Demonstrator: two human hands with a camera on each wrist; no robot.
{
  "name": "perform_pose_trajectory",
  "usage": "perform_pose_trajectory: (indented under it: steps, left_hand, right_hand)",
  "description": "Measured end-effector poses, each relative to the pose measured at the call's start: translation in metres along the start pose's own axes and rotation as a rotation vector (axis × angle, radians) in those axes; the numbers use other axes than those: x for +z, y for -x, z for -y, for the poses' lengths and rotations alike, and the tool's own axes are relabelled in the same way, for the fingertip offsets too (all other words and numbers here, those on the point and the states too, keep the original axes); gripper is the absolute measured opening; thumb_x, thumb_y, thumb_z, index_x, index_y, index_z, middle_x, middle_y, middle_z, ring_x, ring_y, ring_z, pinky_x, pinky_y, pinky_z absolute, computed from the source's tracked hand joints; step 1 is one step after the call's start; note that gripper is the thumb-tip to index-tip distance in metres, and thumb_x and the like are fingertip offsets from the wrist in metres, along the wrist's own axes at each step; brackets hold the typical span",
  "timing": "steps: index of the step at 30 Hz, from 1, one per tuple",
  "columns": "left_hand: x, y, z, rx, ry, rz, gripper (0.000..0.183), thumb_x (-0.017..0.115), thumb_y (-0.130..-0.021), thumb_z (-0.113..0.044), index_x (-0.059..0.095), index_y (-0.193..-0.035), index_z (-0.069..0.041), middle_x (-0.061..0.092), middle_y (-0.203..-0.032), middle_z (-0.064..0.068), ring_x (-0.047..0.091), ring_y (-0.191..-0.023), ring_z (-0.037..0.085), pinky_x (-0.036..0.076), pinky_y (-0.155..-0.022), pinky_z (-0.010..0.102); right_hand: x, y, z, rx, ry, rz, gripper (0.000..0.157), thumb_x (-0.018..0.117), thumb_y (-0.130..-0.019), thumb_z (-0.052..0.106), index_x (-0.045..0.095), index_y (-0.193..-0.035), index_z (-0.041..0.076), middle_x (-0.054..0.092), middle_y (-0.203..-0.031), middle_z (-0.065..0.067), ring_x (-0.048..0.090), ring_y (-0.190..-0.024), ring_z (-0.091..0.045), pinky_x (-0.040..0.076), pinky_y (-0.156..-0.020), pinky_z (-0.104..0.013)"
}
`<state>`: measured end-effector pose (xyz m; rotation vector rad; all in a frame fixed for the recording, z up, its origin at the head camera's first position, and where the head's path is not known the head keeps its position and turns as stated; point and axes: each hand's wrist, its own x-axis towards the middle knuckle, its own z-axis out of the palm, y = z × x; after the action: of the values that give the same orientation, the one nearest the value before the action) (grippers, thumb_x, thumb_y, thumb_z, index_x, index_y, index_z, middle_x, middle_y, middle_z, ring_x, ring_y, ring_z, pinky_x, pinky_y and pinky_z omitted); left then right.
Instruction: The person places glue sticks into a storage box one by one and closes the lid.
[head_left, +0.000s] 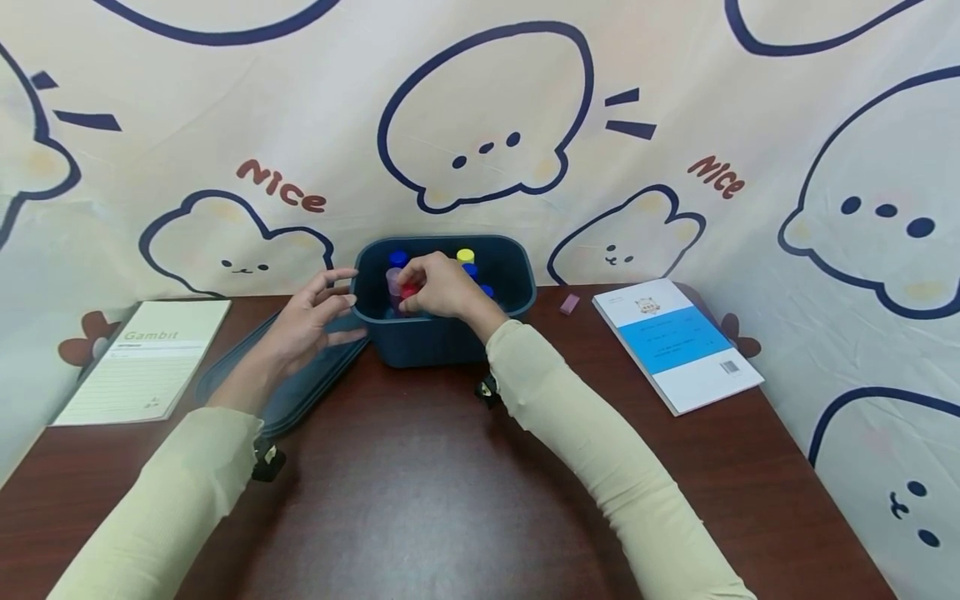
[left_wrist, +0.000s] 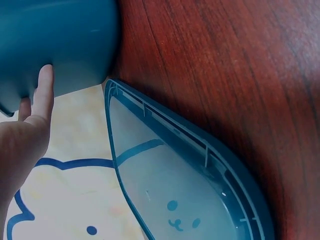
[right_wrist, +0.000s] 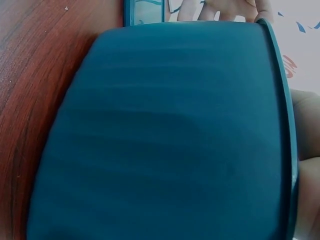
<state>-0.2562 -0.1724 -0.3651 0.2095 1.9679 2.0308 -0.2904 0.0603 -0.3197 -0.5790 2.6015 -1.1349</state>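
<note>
A dark teal bin (head_left: pixel 431 343) stands on the table against the back cloth. My right hand (head_left: pixel 442 287) reaches over its front rim and pinches a red cap (head_left: pixel 409 291) between thumb and fingers; what lies under the cap is hidden. Close by inside are a blue cap (head_left: pixel 398 258), a translucent pinkish tube (head_left: pixel 393 282), a yellow cap (head_left: pixel 465 255) and another blue cap (head_left: pixel 470 270). My left hand (head_left: pixel 309 321) is at the bin's left side, fingers spread and fairly straight, fingertips at the wall. The right wrist view shows mostly the bin's outer wall (right_wrist: pixel 165 125).
A teal-rimmed lid (left_wrist: pixel 175 165) with a clear panel lies left of the bin, below my left hand. Farther left is a Gambit notepad (head_left: pixel 142 362). To the right are a small pink block (head_left: pixel 570 304) and a blue-and-white book (head_left: pixel 678 343). Patterned cloth surrounds the table.
</note>
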Motion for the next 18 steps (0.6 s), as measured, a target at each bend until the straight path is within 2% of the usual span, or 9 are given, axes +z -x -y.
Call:
perform_pose_trajectory:
  steps: [12,18]
  left_hand:
    - [0.0023,-0.0003,0.0023,0.008,-0.011,-0.006,0.050,0.050,-0.108,-0.023,0.032,-0.154,-0.017,0.015,-0.163,0.018,0.030,-0.140,0.038,0.046,-0.100,0.056]
    - [-0.0006,-0.0020,0.0025,0.018,0.002,0.000,0.044,0.051,-0.108,-0.023,0.039,-0.150,-0.020,0.014,-0.163,0.019,0.028,-0.141,0.038,0.045,-0.100,0.055]
  right_hand:
    - [-0.0032,0.0040,0.0021,0.018,-0.020,-0.035,0.028,0.076,-0.091,0.010,0.070,-0.118,0.006,0.068,-0.118,-0.007,0.061,-0.107,-0.021,0.055,-0.092,-0.030]
    - [-0.0075,0.0055,0.0051,0.000,-0.031,-0.046,0.026,0.075,-0.092,0.009,0.070,-0.118,0.005,0.068,-0.117,-0.007,0.062,-0.105,-0.020,0.055,-0.092,-0.027]
